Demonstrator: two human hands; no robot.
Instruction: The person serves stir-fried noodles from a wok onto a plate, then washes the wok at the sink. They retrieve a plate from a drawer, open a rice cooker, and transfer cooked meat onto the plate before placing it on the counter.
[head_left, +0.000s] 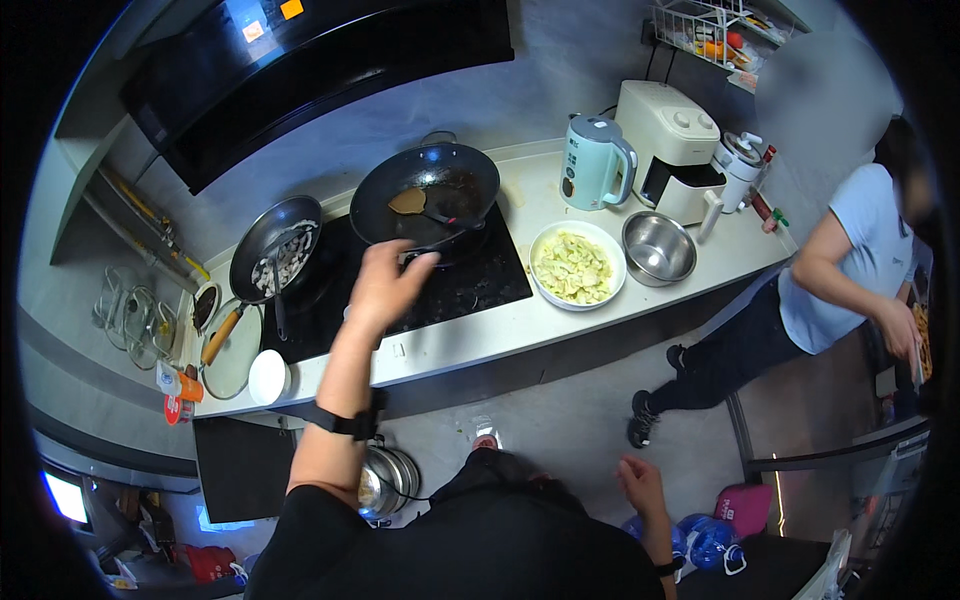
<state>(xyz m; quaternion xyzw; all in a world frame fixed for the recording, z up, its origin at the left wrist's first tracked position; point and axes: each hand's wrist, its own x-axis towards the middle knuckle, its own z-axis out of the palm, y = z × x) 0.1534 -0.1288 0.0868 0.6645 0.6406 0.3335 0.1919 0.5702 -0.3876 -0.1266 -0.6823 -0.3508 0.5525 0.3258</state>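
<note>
My left hand (385, 283) is raised over the front of the black cooktop (480, 281), fingers apart and holding nothing. Just beyond it sits a large dark wok (367, 195), with a brown-headed spatula (409, 201) lying inside. To the left, a smaller wooden-handled pan (244, 255) holds pale pieces of food and a dark utensil (277, 289). Low at my right side hangs my right hand (640, 482), away from the counter, its fingers partly curled; no object shows in it. A white bowl of chopped cabbage (574, 268) stands right of the cooktop.
Beside the cabbage are a steel bowl (658, 247), a pale green electric kettle (592, 165) and an air fryer (667, 127). A white bowl (268, 377) and a glass lid (231, 360) occupy the left counter. Another person (847, 262) stands at right; water bottles (705, 540) are on the floor.
</note>
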